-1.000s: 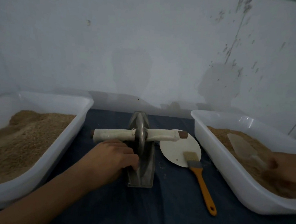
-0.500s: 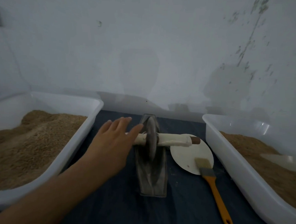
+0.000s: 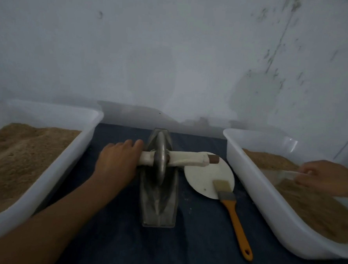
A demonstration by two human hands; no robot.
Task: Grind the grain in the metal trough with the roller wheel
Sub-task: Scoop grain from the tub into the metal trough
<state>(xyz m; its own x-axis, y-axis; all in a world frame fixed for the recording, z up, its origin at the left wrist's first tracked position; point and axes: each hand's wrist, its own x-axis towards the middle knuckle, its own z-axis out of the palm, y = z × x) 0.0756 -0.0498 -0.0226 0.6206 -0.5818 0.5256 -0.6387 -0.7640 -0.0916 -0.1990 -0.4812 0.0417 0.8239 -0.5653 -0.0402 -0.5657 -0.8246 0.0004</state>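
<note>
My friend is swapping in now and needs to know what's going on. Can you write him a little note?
Left hand lies over the left handle of the roller, fingers fairly straight; a firm grip can't be confirmed.
Right hand is in the right tub, holding a clear scoop over the grain.
The roller stands in the trough, which looks nearly empty.
Brush lies partly on a white disc beside the trough.
Done: roller in place.
Left: probably scoop grain into the trough, take both handles, roll.

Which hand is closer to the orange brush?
Left. The left hand rests on the roller's handle, across the metal trough from the brush. The right hand is farther, inside the right tub.
</note>
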